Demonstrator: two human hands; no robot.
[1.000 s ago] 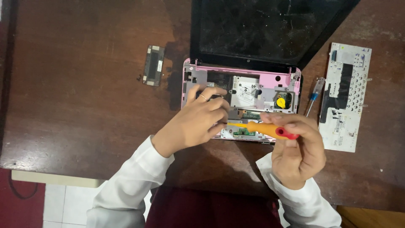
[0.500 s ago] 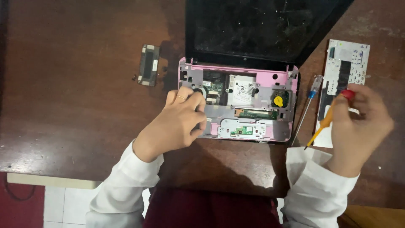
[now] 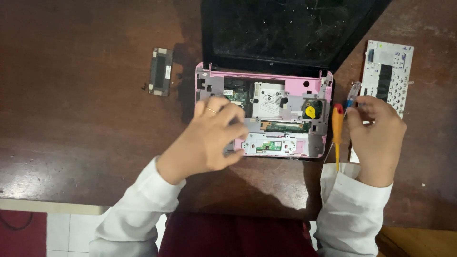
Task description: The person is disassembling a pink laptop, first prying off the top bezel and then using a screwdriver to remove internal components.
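A small pink laptop (image 3: 295, 88) lies open on the brown table (image 3: 85, 95), keyboard removed, with its circuit boards and a yellow round part (image 3: 310, 112) exposed. My left hand (image 3: 209, 138) rests on the left front of the laptop base, fingers bent and spread, holding nothing. My right hand (image 3: 378, 138) is to the right of the laptop, its fingertips pinched on a clear, blue-tipped screwdriver (image 3: 352, 93). An orange screwdriver with a red cap (image 3: 337, 128) lies upright in view just left of my thumb; I cannot tell whether it touches the hand.
The removed white keyboard (image 3: 388, 71) lies face down at the far right. A small dark cover plate (image 3: 161, 71) sits left of the laptop, with tiny screws beside it. The dark screen (image 3: 285, 26) leans back. The table's near edge runs along the bottom left.
My right hand carried the orange screwdriver from over the laptop out to the right, and now has its fingertips on the blue-tipped screwdriver. My left hand stayed on the laptop base.
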